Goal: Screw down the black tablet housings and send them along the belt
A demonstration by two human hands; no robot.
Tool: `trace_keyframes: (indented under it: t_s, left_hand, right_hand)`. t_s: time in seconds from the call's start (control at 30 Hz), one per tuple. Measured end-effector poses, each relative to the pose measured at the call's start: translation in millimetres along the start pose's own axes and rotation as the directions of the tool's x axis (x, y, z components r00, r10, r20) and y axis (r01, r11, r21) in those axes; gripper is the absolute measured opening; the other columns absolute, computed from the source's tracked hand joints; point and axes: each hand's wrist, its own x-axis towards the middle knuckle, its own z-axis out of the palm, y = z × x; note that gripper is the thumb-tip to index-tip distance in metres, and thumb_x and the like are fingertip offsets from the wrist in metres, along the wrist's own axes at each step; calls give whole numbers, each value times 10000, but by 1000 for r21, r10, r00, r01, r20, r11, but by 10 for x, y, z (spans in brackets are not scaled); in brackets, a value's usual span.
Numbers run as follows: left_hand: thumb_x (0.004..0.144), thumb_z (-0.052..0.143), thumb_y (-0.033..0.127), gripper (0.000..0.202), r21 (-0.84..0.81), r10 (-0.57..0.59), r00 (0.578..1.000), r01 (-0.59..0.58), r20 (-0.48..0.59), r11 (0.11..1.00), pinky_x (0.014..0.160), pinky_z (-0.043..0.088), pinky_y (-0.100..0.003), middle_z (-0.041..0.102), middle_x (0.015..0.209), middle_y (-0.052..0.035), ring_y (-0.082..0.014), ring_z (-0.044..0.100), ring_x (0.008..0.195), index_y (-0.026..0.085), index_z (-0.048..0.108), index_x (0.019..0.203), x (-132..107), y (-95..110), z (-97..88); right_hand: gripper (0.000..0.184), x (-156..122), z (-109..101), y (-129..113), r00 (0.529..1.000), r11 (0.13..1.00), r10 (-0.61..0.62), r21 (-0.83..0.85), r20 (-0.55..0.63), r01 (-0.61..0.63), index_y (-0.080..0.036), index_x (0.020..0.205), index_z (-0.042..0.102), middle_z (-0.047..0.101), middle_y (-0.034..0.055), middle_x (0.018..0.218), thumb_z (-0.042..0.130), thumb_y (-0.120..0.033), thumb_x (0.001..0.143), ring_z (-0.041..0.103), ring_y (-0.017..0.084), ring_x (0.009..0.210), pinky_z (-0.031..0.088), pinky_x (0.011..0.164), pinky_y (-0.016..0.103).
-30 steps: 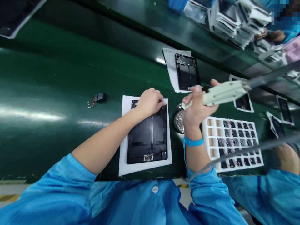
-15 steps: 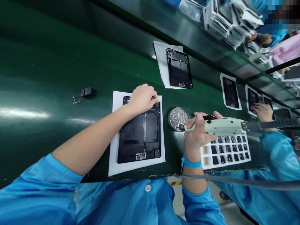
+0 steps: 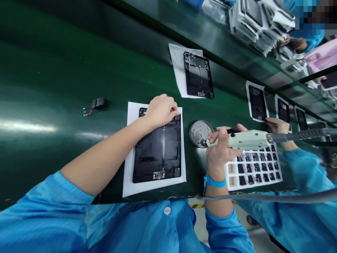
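My left hand rests over the top edge of a black tablet housing, which lies on a white sheet. Its fingers are curled together at the top right corner, and whatever they pinch is hidden. In my right hand is a pale green electric screwdriver, held level with its cable running off to the right. The driver's tip is at the right side of a round metal screw dish with a perforated plate. A blue band circles my right wrist.
A white tray holds small black parts with wires. More of these parts lie at left. Another tablet housing sits on paper further back. At right, a co-worker's hand reaches toward a housing. Stacks of wrapped panels stand behind.
The co-worker's hand has moved left to the nearer housing, and the housings at the back have slid slightly left. Both my hands stay almost where they were.
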Motion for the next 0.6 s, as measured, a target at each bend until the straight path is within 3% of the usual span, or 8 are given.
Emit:
trace_keyframes:
  t_s: [0.1,0.23,0.4,0.5,0.6]
  left_hand:
    - [1021,817,277,146,2,-9,1000,9,11,1000,909,509,-446,840,1015,-79,-307,673,1039,253,889,897,13,4,10]
    - [1019,828,279,126,-2,0,1000,0,7,1000,939,524,-461,836,990,-91,-313,699,1048,248,909,927,29,13,12]
    - [1020,830,282,119,36,-5,1000,4,19,999,903,531,-443,847,984,-107,-313,711,1036,220,920,970,37,57,-1]
    - [1013,801,228,124,52,-1,999,-2,39,999,903,531,-444,856,1011,-115,-322,719,1058,202,920,991,40,90,-17]
    - [994,753,161,172,55,-1,999,-1,36,998,905,533,-444,855,1005,-117,-322,724,1060,199,920,1001,37,115,-30]
  right_hand:
    - [412,113,127,-182,999,999,-47,26,-19,47,-314,1284,580,741,-75,872,777,-311,922,475,82,439,519,495,299]
    - [308,306,575,-310,996,989,-90,119,23,86,-311,1208,644,735,-62,886,772,-295,929,443,69,434,460,481,291]
    - [420,341,1189,-8,993,988,-32,154,112,15,-298,1306,595,747,-52,922,757,-396,931,480,81,458,489,490,295]
    - [453,260,1334,172,988,985,1,170,158,-28,-279,1297,582,743,-57,901,789,-409,915,501,75,458,492,489,271]
    - [453,185,1350,232,981,984,5,176,195,-40,-277,1288,586,744,-62,898,815,-414,921,512,69,459,491,487,258]
